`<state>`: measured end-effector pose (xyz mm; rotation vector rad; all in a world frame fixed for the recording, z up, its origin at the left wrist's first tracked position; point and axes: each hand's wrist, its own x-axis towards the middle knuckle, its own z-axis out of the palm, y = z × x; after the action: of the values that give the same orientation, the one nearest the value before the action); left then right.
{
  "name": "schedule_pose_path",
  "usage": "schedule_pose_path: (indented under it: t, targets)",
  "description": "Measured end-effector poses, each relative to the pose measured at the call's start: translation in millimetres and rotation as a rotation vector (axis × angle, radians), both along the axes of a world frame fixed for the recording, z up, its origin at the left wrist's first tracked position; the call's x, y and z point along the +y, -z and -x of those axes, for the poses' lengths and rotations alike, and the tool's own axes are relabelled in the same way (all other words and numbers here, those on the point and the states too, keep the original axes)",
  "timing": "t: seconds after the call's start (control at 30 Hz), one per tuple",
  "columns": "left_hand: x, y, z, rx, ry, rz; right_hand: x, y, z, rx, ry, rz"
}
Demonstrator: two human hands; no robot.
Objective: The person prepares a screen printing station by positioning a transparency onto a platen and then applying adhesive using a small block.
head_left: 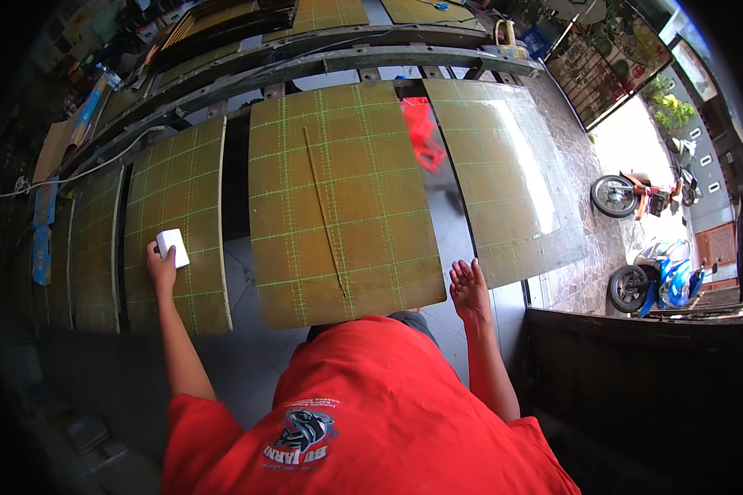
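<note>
My left hand [162,266] is closed around a white block [173,245], over a brownish-yellow board [153,177] marked with green grid lines. Whether the block touches that board I cannot tell. In front of me lies a wider gridded board [371,247]. A long thin dark strip [322,206] runs down it at a slight slant. My right hand [470,289] has its fingers stretched out and holds nothing. It is by the near left corner of another gridded board [495,190], which has a glossy, light-reflecting surface.
More gridded boards [95,239] stand at the left. Metal rails [347,59] run behind the boards, with a pale cable [82,177] at left. Something red [422,132] shows through a gap. A beige jug [508,37] stands at the back; motorcycles [656,276] are at right.
</note>
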<state>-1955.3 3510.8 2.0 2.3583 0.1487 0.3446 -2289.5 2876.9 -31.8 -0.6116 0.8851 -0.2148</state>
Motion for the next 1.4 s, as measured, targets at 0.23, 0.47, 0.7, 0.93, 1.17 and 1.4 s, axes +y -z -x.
schedule_pose_path:
  t: [0.23, 0.47, 0.7, 0.93, 1.17, 1.4]
  targets:
    - [7, 6, 6, 0.000, -0.010, 0.013, -1, -6, -37, -0.018, 0.104, -0.110]
    - [-9, 5, 10, -0.037, -0.055, -0.128, -3, 3, -43, 0.050, 0.139, 0.058]
    - [-16, 10, 13, -0.077, -0.066, -0.083, 7, -36, -47, 0.040, 0.177, 0.075]
    - [-13, 15, 10, -0.137, -0.052, -0.084, 15, -72, -51, 0.026, 0.120, 0.088]
    - [-19, 10, 13, -0.122, -0.050, -0.092, 40, -92, -58, 0.018, 0.142, 0.088]
    - [-27, 2, 14, -0.135, -0.043, -0.070, 53, -100, -61, 0.004, 0.159, 0.076]
